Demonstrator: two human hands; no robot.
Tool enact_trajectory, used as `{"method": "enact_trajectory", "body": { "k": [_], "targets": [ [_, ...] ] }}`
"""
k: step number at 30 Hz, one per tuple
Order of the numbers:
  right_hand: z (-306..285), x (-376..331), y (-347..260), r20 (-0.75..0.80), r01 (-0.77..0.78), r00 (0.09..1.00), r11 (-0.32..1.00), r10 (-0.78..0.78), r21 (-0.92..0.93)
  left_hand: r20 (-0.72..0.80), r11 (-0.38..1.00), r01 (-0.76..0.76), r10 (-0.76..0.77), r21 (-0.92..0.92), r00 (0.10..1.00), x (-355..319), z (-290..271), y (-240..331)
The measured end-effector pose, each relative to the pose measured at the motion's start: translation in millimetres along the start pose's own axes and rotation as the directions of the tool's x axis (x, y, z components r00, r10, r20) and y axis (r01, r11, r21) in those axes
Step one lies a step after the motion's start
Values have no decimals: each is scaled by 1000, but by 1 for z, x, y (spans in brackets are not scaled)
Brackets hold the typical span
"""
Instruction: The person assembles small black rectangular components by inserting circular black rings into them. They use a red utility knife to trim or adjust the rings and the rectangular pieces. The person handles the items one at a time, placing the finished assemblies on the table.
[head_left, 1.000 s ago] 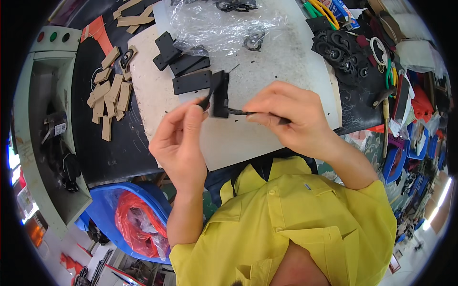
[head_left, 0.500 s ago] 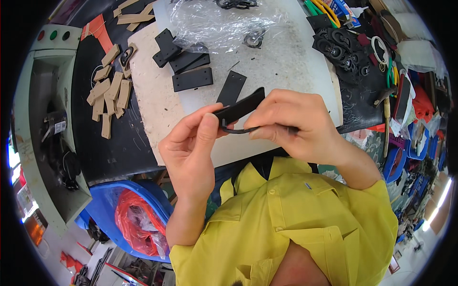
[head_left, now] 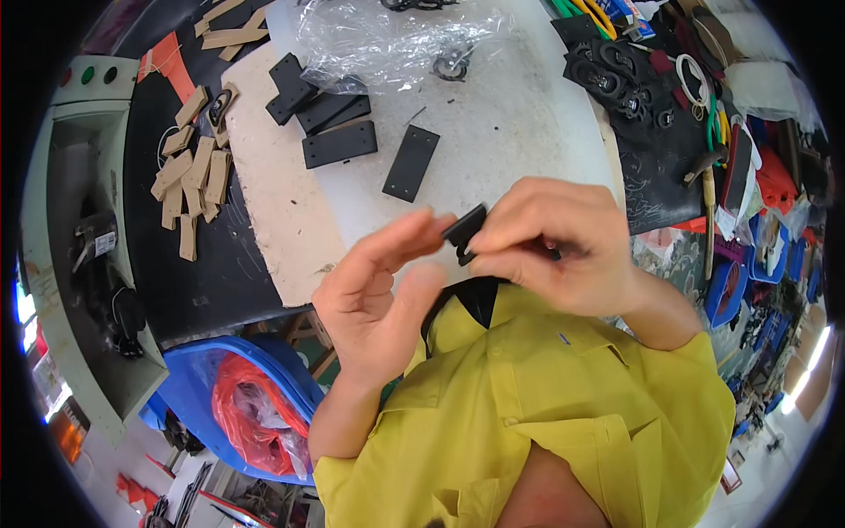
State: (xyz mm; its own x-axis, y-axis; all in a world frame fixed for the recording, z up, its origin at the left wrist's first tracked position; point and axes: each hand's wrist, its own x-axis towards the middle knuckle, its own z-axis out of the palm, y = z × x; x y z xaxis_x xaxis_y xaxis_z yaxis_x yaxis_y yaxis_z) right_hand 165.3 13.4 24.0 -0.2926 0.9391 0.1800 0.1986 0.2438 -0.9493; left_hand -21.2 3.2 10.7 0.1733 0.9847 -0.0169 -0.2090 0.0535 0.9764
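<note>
My right hand [head_left: 568, 246] pinches a small black strap-like piece [head_left: 466, 227] between thumb and fingers, above the near edge of the work surface. The piece is tilted, and part of it is hidden in my grip. To its left, my left hand [head_left: 374, 286] is open, slightly blurred, with thumb and fingers apart. Its fingertips are at the piece's left end; whether they touch cannot be made out. A flat black rectangular piece with small holes [head_left: 411, 164] lies just beyond my hands. Several similar black pieces [head_left: 340, 145] are stacked farther left.
Tan strips [head_left: 195, 176] lie piled at the left. Clear plastic film [head_left: 387, 40] covers the far middle, beside a black ring-shaped part [head_left: 451, 66]. More black ring parts [head_left: 620, 84] are heaped at the right. A blue bin [head_left: 198, 374] with red plastic stands at lower left.
My left hand has loosened its pinch on the black piece and opened. My right hand still grips the piece, now turned more end-on. The view has shifted slightly.
</note>
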Motion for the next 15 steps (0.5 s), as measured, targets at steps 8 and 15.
{"method": "enact_trajectory", "body": {
  "k": [8, 15],
  "targets": [
    [5, -12, -5, -116, 37, 991, 976, -63, -213, -60, 965, 257, -260, -54, 964, -6, 5, 3],
    [10, -13, -5, -184, -72, 982, 975, 32, -213, 4, 954, 28, -31, 299, 1000, -9, 9, 3]
  ]
}}
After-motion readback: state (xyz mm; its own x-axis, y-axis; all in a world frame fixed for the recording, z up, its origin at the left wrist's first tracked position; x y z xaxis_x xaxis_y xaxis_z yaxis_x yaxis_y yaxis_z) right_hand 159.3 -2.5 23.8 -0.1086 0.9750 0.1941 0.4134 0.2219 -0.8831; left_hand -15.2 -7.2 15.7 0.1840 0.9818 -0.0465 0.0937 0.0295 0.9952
